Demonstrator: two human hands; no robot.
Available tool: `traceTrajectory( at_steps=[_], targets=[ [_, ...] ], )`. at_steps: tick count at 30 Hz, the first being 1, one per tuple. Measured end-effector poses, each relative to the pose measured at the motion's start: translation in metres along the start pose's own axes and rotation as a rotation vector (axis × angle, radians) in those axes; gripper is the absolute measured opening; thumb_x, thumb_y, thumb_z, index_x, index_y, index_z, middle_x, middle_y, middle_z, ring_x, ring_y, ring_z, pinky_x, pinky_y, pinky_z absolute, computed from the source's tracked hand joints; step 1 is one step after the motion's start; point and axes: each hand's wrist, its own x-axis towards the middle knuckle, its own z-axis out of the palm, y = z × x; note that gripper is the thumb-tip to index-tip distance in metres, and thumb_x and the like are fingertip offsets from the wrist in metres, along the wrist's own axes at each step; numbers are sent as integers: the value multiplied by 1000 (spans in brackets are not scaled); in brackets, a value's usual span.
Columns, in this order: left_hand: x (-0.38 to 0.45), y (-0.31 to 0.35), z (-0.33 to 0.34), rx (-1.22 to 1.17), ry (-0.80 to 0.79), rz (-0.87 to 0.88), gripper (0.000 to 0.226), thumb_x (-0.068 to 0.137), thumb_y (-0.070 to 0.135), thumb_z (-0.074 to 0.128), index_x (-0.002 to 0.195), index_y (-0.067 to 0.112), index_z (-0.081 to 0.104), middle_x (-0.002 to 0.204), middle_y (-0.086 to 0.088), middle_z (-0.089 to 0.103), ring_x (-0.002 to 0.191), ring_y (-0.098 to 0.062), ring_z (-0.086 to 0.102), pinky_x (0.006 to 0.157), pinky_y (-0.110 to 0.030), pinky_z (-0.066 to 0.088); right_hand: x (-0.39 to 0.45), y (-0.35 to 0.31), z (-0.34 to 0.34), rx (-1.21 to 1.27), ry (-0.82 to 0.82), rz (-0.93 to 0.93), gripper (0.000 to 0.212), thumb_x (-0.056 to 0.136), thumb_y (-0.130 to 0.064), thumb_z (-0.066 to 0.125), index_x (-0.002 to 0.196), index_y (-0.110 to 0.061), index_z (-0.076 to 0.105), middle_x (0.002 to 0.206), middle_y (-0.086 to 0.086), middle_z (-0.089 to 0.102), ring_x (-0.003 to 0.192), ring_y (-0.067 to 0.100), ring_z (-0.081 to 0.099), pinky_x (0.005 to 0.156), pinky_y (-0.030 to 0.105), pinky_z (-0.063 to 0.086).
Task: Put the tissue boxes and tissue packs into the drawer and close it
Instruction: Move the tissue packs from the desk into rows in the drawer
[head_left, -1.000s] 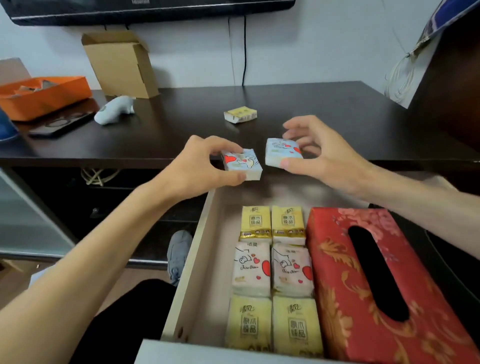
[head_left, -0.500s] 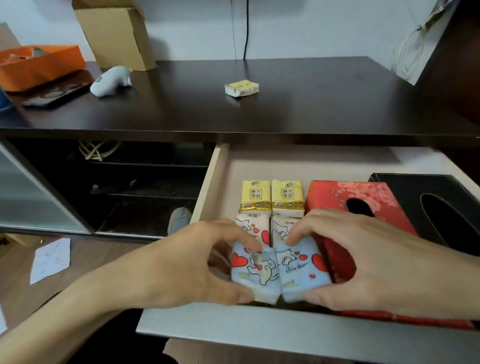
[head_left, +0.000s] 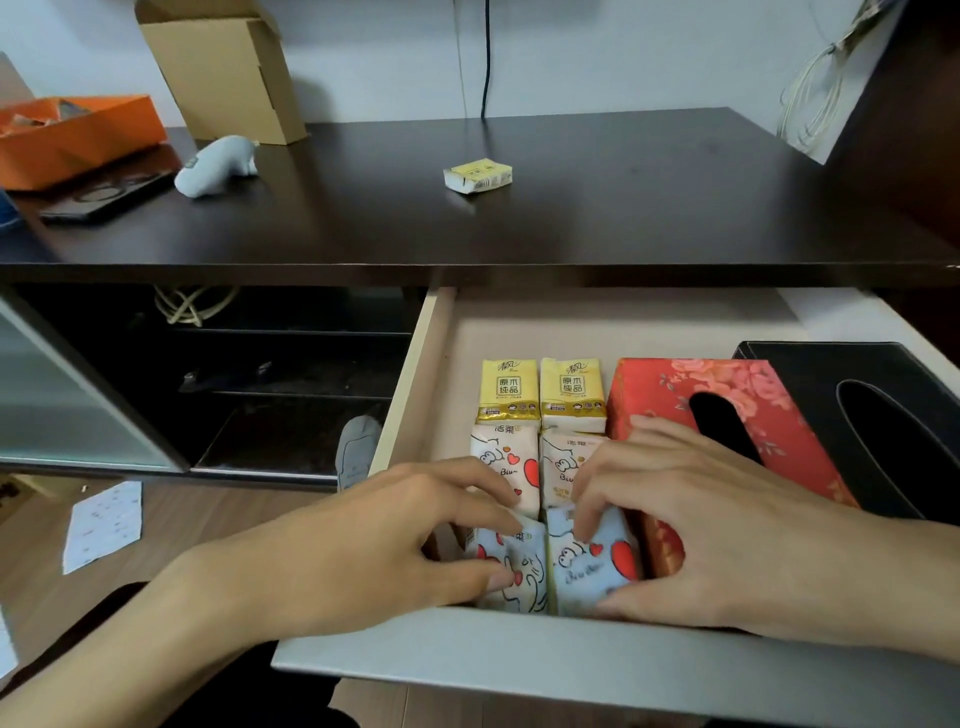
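The drawer (head_left: 597, 670) stands pulled out under the dark desk. My left hand (head_left: 374, 545) holds a blue heart-print tissue pack (head_left: 522, 577) at the drawer's front; my right hand (head_left: 701, 525) holds a second blue pack (head_left: 592, 571) beside it, both low among the other packs. Behind them lie two white heart-print packs (head_left: 504, 462) and two yellow packs (head_left: 540, 389). A red floral tissue box (head_left: 670, 389) and a black tissue box (head_left: 852, 374) fill the drawer's right side. One yellow pack (head_left: 478, 175) lies on the desk top.
On the desk's left stand a cardboard box (head_left: 223, 67), an orange tray (head_left: 72, 135), a pale toy (head_left: 218, 163) and a dark phone-like slab (head_left: 104, 195). Open shelves (head_left: 260, 374) lie left of the drawer. Paper (head_left: 104, 522) lies on the wooden floor.
Both hands carried the blue packs from above the desk edge down to the drawer's front row, and now press them lower among the packs.
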Motion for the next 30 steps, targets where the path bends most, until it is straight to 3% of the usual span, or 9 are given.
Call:
traceTrajectory(
  at_steps=[1, 3, 9, 15, 17, 19, 23, 27, 30],
  targets=[
    [1, 0, 0, 10, 6, 1, 39, 89, 53, 62, 125, 40, 66, 134, 35, 44, 126, 9, 46, 102, -25, 44, 2, 13, -18, 61, -77, 117, 45, 75, -89, 47, 94, -50, 56, 109, -30, 54, 112, -7, 38, 98, 14, 23],
    [2, 0, 0, 42, 10, -2, 37, 88, 52, 64, 123, 42, 66, 132, 35, 43, 123, 8, 47, 101, -25, 42, 4, 34, -35, -76, 45, 189, 50, 78, -90, 41, 96, -48, 61, 110, -31, 53, 114, -11, 35, 101, 8, 13],
    [9, 1, 0, 163, 24, -22, 37, 79, 43, 78, 115, 41, 68, 122, 29, 41, 95, 8, 51, 74, -4, 36, -1, 44, -32, -64, 52, 109, 48, 87, -76, 40, 112, -47, 69, 117, -34, 45, 118, -21, 21, 104, 4, -3],
    [11, -2, 4, 14, 77, 15, 28, 79, 25, 83, 103, 35, 73, 112, 19, 52, 92, -7, 62, 80, -25, 54, 1, 43, -31, -28, -4, 102, 44, 91, -69, 40, 118, -48, 67, 125, -37, 44, 123, -31, 9, 104, 3, -15],
    [11, -4, 6, -34, 87, 44, 26, 80, 23, 82, 102, 34, 73, 111, 18, 54, 93, -9, 63, 81, -25, 55, 2, 44, -34, 4, -2, 96, 39, 92, -66, 42, 119, -49, 65, 127, -39, 45, 131, -24, 13, 109, 5, -10],
    [11, -5, 6, -76, 98, 75, 22, 83, 23, 79, 102, 32, 73, 109, 17, 56, 93, -10, 64, 82, -25, 56, 3, 43, -39, 50, 2, 91, 32, 94, -61, 48, 119, -48, 65, 127, -39, 47, 134, -15, 27, 115, 11, 10],
    [16, -5, -13, -20, 194, 90, 15, 88, 35, 70, 103, 34, 73, 105, 18, 63, 92, -6, 65, 73, -18, 51, 18, 52, -65, 136, 177, 138, 19, 96, -45, 59, 108, -40, 72, 113, -27, 65, 113, 0, 61, 94, 28, 48],
    [49, -9, -53, -28, 472, 17, 12, 86, 31, 64, 88, 30, 76, 87, 16, 71, 79, -6, 64, 64, -14, 43, 72, 85, -101, 200, 477, 190, 15, 93, -13, 68, 96, -23, 79, 95, -10, 75, 91, 10, 69, 84, 28, 51],
    [84, -20, -75, 52, 597, -118, 17, 90, 32, 61, 92, 28, 77, 84, 15, 72, 79, -2, 64, 72, -24, 49, 133, 119, -127, 251, 540, 327, 21, 92, -11, 65, 102, -23, 78, 103, -9, 75, 97, 7, 67, 85, 20, 47]
  ],
)
